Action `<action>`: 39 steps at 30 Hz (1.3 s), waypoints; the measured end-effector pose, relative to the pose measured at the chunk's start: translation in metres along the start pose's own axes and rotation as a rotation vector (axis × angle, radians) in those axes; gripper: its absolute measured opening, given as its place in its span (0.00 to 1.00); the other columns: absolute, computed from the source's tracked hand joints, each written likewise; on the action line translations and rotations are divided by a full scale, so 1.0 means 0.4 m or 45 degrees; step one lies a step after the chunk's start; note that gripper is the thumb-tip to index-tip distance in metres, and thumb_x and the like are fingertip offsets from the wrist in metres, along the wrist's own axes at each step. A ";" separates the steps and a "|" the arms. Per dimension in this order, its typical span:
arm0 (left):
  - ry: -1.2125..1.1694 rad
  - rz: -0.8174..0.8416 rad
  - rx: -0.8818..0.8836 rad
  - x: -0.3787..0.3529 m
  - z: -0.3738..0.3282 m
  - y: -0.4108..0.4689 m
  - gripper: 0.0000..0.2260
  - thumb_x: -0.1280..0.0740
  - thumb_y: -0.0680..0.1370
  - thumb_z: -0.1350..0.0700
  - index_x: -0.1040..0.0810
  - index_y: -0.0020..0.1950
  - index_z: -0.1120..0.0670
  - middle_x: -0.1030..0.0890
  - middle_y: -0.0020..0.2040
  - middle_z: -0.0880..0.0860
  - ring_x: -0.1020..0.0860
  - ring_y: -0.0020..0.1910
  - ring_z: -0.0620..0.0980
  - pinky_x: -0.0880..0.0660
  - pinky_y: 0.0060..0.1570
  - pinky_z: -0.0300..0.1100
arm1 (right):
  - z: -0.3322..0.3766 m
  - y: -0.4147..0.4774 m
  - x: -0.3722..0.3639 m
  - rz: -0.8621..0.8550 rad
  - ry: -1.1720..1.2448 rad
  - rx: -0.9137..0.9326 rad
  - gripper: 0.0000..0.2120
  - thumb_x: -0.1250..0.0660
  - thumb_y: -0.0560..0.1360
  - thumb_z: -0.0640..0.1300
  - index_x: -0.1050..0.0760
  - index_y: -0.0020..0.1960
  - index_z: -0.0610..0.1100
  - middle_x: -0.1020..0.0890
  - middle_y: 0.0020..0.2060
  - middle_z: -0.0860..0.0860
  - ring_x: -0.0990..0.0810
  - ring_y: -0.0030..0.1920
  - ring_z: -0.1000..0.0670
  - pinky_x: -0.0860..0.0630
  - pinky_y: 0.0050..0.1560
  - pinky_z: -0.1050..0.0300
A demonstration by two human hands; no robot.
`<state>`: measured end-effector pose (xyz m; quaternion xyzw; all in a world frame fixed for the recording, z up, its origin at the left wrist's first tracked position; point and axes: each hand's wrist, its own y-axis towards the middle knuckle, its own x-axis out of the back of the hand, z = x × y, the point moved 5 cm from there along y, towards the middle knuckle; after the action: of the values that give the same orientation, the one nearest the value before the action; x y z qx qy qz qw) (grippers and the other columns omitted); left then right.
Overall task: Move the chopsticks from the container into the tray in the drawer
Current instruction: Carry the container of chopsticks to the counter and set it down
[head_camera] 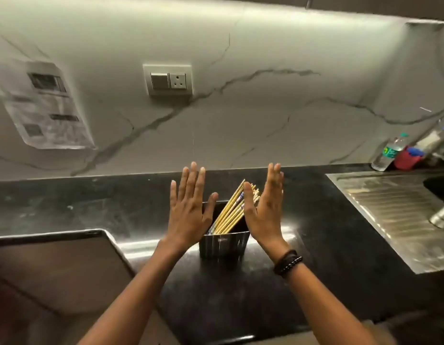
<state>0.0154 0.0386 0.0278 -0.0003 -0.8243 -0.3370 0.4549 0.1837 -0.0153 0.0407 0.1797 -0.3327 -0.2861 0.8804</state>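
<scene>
A dark ribbed container (224, 245) stands on the black countertop (328, 232). Several light wooden chopsticks (232, 212) lean to the right inside it, their tips sticking out past the rim. My left hand (190, 207) is raised flat just left of the container, fingers spread, holding nothing. My right hand (264, 207) is raised flat on the container's right side, in front of the chopstick tips, also empty; a dark beaded bracelet circles its wrist. No drawer or tray is in view.
A steel tray-like surface (54, 265) lies at the lower left. A steel sink drainboard (395, 215) is at the right, with a plastic bottle (387, 153) and a red cup (407, 158) behind it. A marble backsplash carries a switch socket (169, 80).
</scene>
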 end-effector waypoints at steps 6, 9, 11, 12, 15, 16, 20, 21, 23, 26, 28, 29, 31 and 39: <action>-0.230 0.438 0.517 -0.126 0.076 -0.104 0.33 0.50 0.80 0.38 0.54 0.79 0.52 0.55 0.79 0.51 0.57 0.78 0.49 0.53 0.76 0.51 | -0.145 -0.080 -0.060 0.144 0.152 -0.555 0.34 0.40 0.81 0.52 0.52 0.79 0.43 0.49 0.80 0.47 0.51 0.79 0.50 0.50 0.78 0.52; -0.408 0.467 0.721 -0.153 0.103 -0.126 0.33 0.48 0.80 0.39 0.50 0.79 0.57 0.48 0.79 0.55 0.50 0.78 0.51 0.48 0.75 0.48 | -0.200 -0.092 -0.080 0.232 0.202 -0.715 0.33 0.41 0.81 0.52 0.50 0.79 0.41 0.45 0.79 0.45 0.45 0.78 0.47 0.44 0.75 0.53; -0.496 0.490 0.817 -0.172 0.119 -0.139 0.32 0.47 0.80 0.39 0.44 0.77 0.59 0.40 0.77 0.57 0.42 0.76 0.54 0.43 0.74 0.49 | -0.230 -0.097 -0.097 0.303 0.234 -0.795 0.31 0.41 0.82 0.52 0.47 0.78 0.41 0.41 0.78 0.44 0.40 0.77 0.46 0.40 0.73 0.52; -0.557 0.503 0.851 -0.182 0.127 -0.145 0.31 0.47 0.80 0.38 0.38 0.75 0.58 0.34 0.74 0.58 0.35 0.73 0.56 0.38 0.71 0.52 | -0.240 -0.099 -0.105 0.354 0.258 -0.829 0.29 0.42 0.82 0.52 0.45 0.78 0.41 0.38 0.76 0.44 0.38 0.75 0.45 0.38 0.72 0.52; -0.740 0.481 0.881 -0.203 0.140 -0.158 0.22 0.46 0.80 0.39 0.24 0.61 0.53 0.19 0.56 0.54 0.23 0.56 0.53 0.26 0.57 0.53 | -0.269 -0.102 -0.131 0.481 0.365 -0.853 0.20 0.43 0.83 0.51 0.29 0.69 0.41 0.22 0.62 0.48 0.24 0.62 0.47 0.27 0.58 0.57; -0.792 0.475 0.879 -0.206 0.139 -0.161 0.19 0.46 0.81 0.41 0.23 0.55 0.53 0.19 0.50 0.53 0.22 0.51 0.52 0.26 0.53 0.51 | -0.266 -0.104 -0.133 0.516 0.395 -0.839 0.17 0.43 0.83 0.51 0.25 0.63 0.42 0.20 0.56 0.49 0.22 0.56 0.49 0.26 0.52 0.58; -0.890 0.403 0.863 -0.197 0.133 -0.175 0.15 0.45 0.82 0.48 0.26 0.40 0.52 0.23 0.37 0.48 0.26 0.40 0.48 0.31 0.41 0.45 | -0.255 -0.118 -0.128 0.552 0.444 -0.842 0.16 0.45 0.83 0.51 0.21 0.55 0.44 0.17 0.52 0.46 0.19 0.56 0.47 0.21 0.56 0.49; -0.895 0.386 0.871 -0.192 0.132 -0.182 0.16 0.45 0.82 0.48 0.26 0.39 0.51 0.24 0.36 0.48 0.26 0.39 0.47 0.31 0.41 0.45 | -0.250 -0.125 -0.123 0.552 0.455 -0.848 0.17 0.45 0.83 0.52 0.21 0.54 0.44 0.17 0.52 0.44 0.19 0.56 0.45 0.21 0.58 0.46; -0.876 0.333 0.884 -0.172 0.132 -0.206 0.17 0.45 0.82 0.48 0.28 0.36 0.50 0.24 0.34 0.47 0.27 0.37 0.46 0.32 0.40 0.45 | -0.229 -0.148 -0.108 0.549 0.468 -0.849 0.18 0.45 0.83 0.52 0.21 0.54 0.43 0.16 0.52 0.43 0.18 0.56 0.45 0.20 0.57 0.45; -0.825 0.238 0.900 -0.119 0.132 -0.255 0.17 0.44 0.82 0.48 0.28 0.35 0.51 0.24 0.33 0.47 0.28 0.36 0.45 0.31 0.40 0.45 | -0.184 -0.194 -0.079 0.540 0.509 -0.842 0.17 0.45 0.83 0.52 0.21 0.55 0.45 0.16 0.52 0.46 0.18 0.55 0.48 0.20 0.53 0.51; -0.801 0.180 0.921 -0.072 0.127 -0.301 0.16 0.43 0.81 0.47 0.23 0.39 0.53 0.21 0.36 0.47 0.25 0.38 0.46 0.28 0.42 0.47 | -0.155 -0.231 -0.064 0.563 0.556 -0.840 0.15 0.45 0.83 0.51 0.21 0.56 0.47 0.16 0.54 0.47 0.18 0.55 0.49 0.19 0.54 0.50; -0.775 0.157 0.940 -0.044 0.124 -0.328 0.16 0.42 0.81 0.47 0.21 0.41 0.53 0.19 0.37 0.48 0.23 0.39 0.47 0.27 0.44 0.47 | -0.144 -0.252 -0.059 0.585 0.575 -0.838 0.15 0.45 0.83 0.51 0.21 0.58 0.48 0.17 0.55 0.47 0.18 0.56 0.49 0.19 0.55 0.49; -0.685 0.104 0.969 0.015 0.120 -0.386 0.16 0.41 0.81 0.47 0.21 0.42 0.54 0.19 0.36 0.49 0.23 0.38 0.48 0.27 0.42 0.46 | -0.123 -0.295 -0.049 0.635 0.608 -0.828 0.16 0.45 0.83 0.51 0.23 0.63 0.49 0.18 0.59 0.48 0.19 0.59 0.49 0.21 0.58 0.48; -0.632 -0.185 1.139 0.193 0.072 -0.643 0.09 0.38 0.80 0.51 0.24 0.60 0.46 0.21 0.45 0.38 0.23 0.45 0.28 0.26 0.44 0.27 | -0.029 -0.485 -0.020 0.988 0.750 -0.663 0.17 0.46 0.84 0.48 0.28 0.70 0.50 0.21 0.63 0.52 0.21 0.62 0.52 0.21 0.57 0.57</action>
<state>-0.1304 -0.1678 -0.0673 0.1717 -0.9688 0.0282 0.1767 0.1122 -0.1586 -0.0698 -0.1075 -0.0324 0.0489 0.9925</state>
